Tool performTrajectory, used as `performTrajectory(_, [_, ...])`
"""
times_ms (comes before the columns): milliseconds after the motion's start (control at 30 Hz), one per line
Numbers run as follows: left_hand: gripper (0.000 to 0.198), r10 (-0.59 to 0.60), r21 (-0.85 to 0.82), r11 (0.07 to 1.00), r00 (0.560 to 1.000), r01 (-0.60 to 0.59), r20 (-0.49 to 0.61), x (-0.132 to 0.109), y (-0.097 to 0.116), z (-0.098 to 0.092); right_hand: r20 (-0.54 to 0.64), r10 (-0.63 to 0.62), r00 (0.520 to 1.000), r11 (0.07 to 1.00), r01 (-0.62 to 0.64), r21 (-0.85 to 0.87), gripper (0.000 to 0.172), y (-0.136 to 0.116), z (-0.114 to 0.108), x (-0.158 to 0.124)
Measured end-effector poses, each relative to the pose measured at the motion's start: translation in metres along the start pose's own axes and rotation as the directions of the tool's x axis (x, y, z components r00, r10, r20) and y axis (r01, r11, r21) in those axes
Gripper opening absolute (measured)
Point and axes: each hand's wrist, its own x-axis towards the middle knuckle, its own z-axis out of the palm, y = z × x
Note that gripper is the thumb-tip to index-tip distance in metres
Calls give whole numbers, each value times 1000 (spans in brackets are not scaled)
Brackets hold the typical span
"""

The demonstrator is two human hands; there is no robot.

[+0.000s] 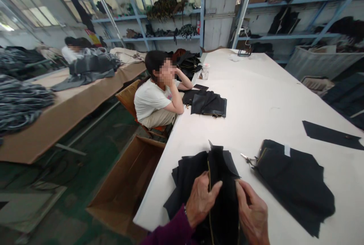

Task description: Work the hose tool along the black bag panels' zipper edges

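Near the table's front left edge, both my hands are on a black fabric piece (224, 199) with a gold zipper (210, 214) running along its left side. My left hand (201, 197) grips the zipper edge, its thumb lying over the cloth. On the opposite edge, my right hand (251, 209) pinches the fabric between thumb and fingers. A stack of black fabric pieces (182, 177) lies under and left of the held piece. To the right rests another black stack (295, 184) with a gold zipper and a white tag; small metal scissors (247, 158) lie at its left corner.
Across the white table (256, 97) sits a person (156, 101), elbows on it, beside black fabric pouches (209, 103), a phone (200, 87) and a cup (206, 71). A black strip (332, 134) lies right. An open cardboard box (125, 188) stands on the floor left.
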Motion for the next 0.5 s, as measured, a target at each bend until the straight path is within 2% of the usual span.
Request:
performTrajectory(100, [39, -75, 21, 997, 995, 76, -60, 4, -6, 7, -7, 44, 999, 998, -44, 41, 39, 2, -4, 2])
performTrajectory(200, [38, -84, 32, 996, 995, 85, -57, 4, -6, 4, -19, 87, 996, 994, -86, 72, 38, 6, -15, 7])
performTrajectory(367, [37, -91, 26, 995, 995, 92, -34, -1, 10, 4, -30, 139, 990, 985, -135, 110, 45, 13, -29, 13])
performTrajectory(500, [38, -65, 28, 997, 997, 66, -41, -6, 21, 7, 16, 108, 994, 986, -110, 129, 45, 10, -32, 10])
